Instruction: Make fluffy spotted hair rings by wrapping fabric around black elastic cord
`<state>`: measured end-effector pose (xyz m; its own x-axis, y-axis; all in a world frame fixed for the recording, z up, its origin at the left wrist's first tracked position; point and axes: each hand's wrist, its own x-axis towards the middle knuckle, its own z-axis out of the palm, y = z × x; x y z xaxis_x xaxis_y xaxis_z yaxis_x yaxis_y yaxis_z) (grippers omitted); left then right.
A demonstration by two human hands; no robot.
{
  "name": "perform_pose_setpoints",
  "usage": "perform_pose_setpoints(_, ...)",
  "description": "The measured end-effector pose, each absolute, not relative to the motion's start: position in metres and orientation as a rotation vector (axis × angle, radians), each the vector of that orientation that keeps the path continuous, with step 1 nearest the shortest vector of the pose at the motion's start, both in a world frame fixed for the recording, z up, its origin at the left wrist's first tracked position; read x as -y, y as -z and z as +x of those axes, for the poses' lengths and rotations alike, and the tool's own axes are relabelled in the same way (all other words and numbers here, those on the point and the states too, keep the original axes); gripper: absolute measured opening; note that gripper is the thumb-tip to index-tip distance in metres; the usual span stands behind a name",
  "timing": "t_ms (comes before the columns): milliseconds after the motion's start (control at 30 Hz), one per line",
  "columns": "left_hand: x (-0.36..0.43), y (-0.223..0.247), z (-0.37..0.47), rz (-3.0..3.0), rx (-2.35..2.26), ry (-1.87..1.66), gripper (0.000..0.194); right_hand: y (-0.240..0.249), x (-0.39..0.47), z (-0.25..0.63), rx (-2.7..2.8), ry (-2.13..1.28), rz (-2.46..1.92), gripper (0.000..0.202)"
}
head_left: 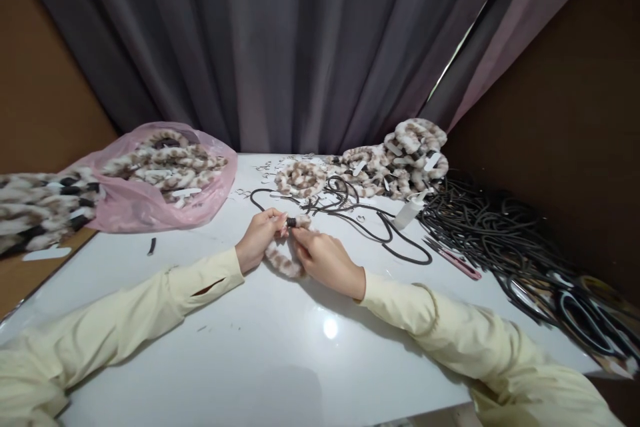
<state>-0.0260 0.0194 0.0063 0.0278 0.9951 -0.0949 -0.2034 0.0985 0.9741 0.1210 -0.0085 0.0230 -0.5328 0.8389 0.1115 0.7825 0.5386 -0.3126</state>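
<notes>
Near the middle of the white table, a furry white-and-brown ring [284,263] is between my two hands. A black band [291,221] wraps its top part. My left hand [260,237] pinches the ring at the left side of the band, its fingers closed. From the right, my right hand [327,260] closes its fingers on the ring just below and right of the band. The fingertips of my right hand are partly hidden. Behind the hands lies another furry ring [301,179], with black cords [370,230] to its right.
A pink bag [210,197] of furry rings stands left, beside more furry pieces [30,207]. Furry rings [415,137] are heaped at the back right. A small bottle [409,212], a pink-handled tool [460,263] and piled black cords [485,227] lie right. The white table [200,373] has a front edge.
</notes>
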Motion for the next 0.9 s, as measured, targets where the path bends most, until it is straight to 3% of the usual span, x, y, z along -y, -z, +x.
perform_pose_setpoints(333,-0.019,-0.012,-0.027,0.722,-1.026,-1.148,0.014,-0.026,0.011,0.118,2.413,-0.575,-1.346,0.021)
perform_pose_setpoints(767,-0.016,-0.029,-0.03,0.504,-0.965,-0.968,0.019,-0.024,0.01,0.13,2.598,-0.342,-1.259,0.036)
perform_pose_setpoints(900,-0.013,-0.033,-0.03,0.497,-0.969,-0.938,0.019,-0.024,0.004,0.13,2.577,-0.495,-1.165,0.035)
